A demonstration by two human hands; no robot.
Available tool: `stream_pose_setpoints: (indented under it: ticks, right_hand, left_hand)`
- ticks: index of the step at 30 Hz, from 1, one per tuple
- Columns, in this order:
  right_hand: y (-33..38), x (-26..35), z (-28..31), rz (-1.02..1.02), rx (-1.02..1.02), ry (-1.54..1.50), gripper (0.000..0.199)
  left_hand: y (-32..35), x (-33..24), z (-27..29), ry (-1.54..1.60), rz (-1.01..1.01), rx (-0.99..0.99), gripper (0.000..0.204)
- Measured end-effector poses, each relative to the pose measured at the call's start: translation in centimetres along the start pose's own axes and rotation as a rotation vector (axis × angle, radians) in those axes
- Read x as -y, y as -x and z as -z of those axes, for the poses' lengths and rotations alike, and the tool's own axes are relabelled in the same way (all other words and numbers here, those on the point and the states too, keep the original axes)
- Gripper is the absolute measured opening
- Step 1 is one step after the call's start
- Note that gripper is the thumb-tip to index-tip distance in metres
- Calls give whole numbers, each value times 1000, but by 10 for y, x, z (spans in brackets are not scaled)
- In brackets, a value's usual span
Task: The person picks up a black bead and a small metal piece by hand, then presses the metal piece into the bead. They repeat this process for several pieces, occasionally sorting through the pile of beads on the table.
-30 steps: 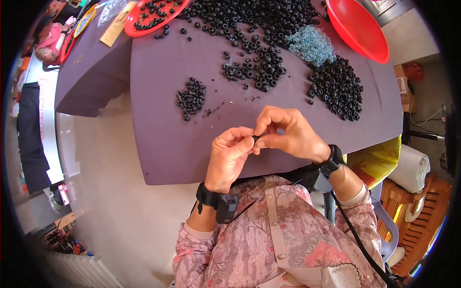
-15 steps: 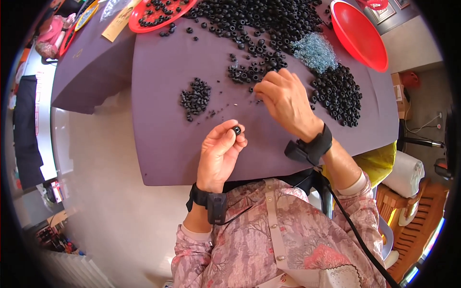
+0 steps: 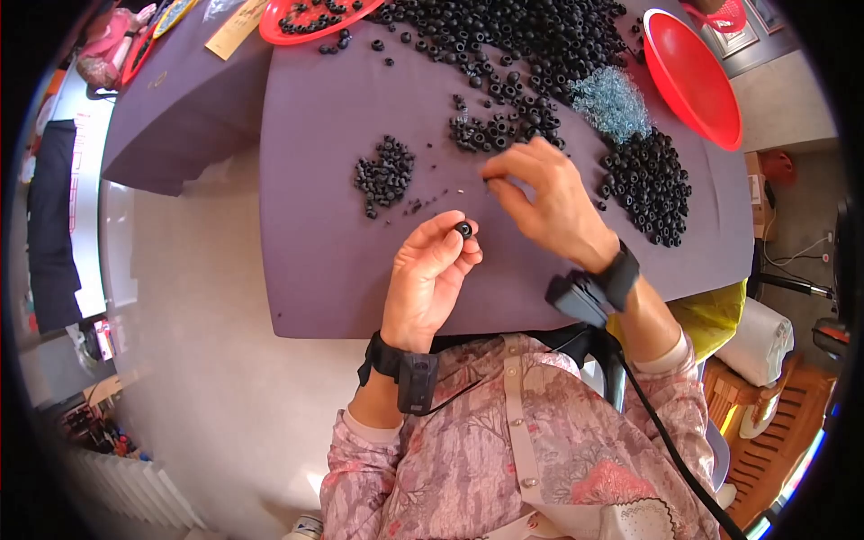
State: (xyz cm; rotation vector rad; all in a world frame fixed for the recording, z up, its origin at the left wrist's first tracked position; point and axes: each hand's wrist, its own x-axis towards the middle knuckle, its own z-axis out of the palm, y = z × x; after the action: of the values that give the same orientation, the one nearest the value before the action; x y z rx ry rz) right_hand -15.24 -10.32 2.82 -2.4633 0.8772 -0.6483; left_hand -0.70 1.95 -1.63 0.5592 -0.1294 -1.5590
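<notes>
My left hand (image 3: 426, 270) pinches a round black bead-like piece (image 3: 463, 229) with a hole in it between thumb and fingers. Up and to its right, my right hand (image 3: 549, 202) has thumb and forefinger closed on a small dark piece (image 3: 488, 184), too little to name. A heap of small black parts (image 3: 385, 171) lies on the purple cloth beyond my left hand, with a few dark bits scattered beside it. Just past my right fingers are larger black hollow pieces (image 3: 490, 132); another heap of black ring-like parts (image 3: 648, 189) lies to the right.
A tangle of bluish, wiry pieces (image 3: 614, 103) lies at the right. Behind it stands a red bowl (image 3: 693, 79). A large spread of black parts (image 3: 531, 36) covers the far side, near a red tray (image 3: 288, 34). The table's purple cloth (image 3: 315, 261) reaches the near edge.
My right hand has drawn back from the black hollow pieces toward my left hand, a small dark piece now in its fingertips. My left hand keeps hold of the black bead-like piece.
</notes>
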Motion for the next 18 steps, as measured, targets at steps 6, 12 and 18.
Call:
stream_pose_setpoints:
  ticks: [6, 12, 18]
  right_hand:
    - [33, 21, 3, -450, 91, -1066, 13]
    - [42, 20, 4, -411, 49, -1255, 18]
    - [46, 17, 10, -483, 86, -1390, 15]
  left_hand:
    - [-3, 5, -8, -14, -1, 4, 21]
    - [0, 6, -21, -103, -24, 9, 20]
    - [3, 8, -29, -172, -38, 34, 19]
